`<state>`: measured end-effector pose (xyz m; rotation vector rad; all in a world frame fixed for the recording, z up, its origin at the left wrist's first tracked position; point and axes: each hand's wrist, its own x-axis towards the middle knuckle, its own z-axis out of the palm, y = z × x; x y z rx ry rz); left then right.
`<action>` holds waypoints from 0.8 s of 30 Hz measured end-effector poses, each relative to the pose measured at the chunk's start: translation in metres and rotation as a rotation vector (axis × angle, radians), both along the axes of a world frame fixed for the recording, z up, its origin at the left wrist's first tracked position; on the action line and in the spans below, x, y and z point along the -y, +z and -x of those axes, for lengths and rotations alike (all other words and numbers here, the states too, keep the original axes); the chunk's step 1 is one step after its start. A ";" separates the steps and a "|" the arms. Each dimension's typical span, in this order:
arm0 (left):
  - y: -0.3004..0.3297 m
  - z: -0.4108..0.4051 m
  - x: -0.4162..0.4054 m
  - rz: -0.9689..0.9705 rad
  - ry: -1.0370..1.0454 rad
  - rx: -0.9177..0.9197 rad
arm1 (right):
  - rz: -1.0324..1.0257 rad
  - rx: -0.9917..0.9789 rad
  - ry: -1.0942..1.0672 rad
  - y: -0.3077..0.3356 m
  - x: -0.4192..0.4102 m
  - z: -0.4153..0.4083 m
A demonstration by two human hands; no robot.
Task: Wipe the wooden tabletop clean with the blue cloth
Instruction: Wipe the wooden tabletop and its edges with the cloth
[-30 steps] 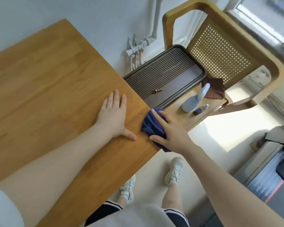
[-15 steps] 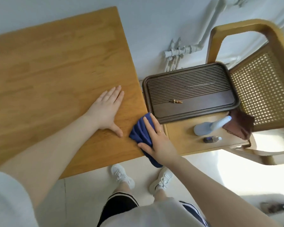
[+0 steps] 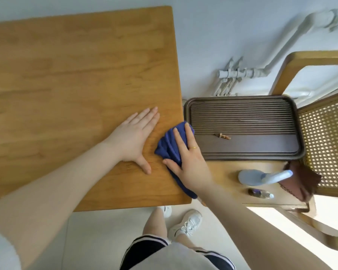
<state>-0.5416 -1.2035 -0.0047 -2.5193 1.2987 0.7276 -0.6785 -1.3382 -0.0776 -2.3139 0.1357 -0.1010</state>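
Wooden tabletop (image 3: 70, 78): honey-toned, visible plank grain, rounded corners, flat and bare across most of its surface. Blue cloth (image 3: 169, 146): dark navy, bunched into soft folds, lies at tabletop's right edge near the front corner. One end spills past that edge and hangs down. Top of cloth partly hidden under a flat hand; creased folds show at its left side.

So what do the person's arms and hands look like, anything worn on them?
Both forearms are bare. The left arm shows the edge of a white short sleeve at the lower left corner. The right hand wears a thin gold ring on one finger; the left hand shows no rings. No watch or gloves are visible.
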 end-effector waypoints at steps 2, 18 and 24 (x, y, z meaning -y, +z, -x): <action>0.003 -0.003 0.001 0.017 0.001 -0.012 | 0.006 -0.022 0.015 0.005 0.005 -0.002; 0.031 -0.120 0.027 0.097 0.043 0.077 | 0.318 -0.080 -0.164 0.018 0.011 -0.094; 0.014 -0.164 0.046 0.056 0.005 0.191 | 0.440 -0.170 -0.232 0.032 0.035 -0.185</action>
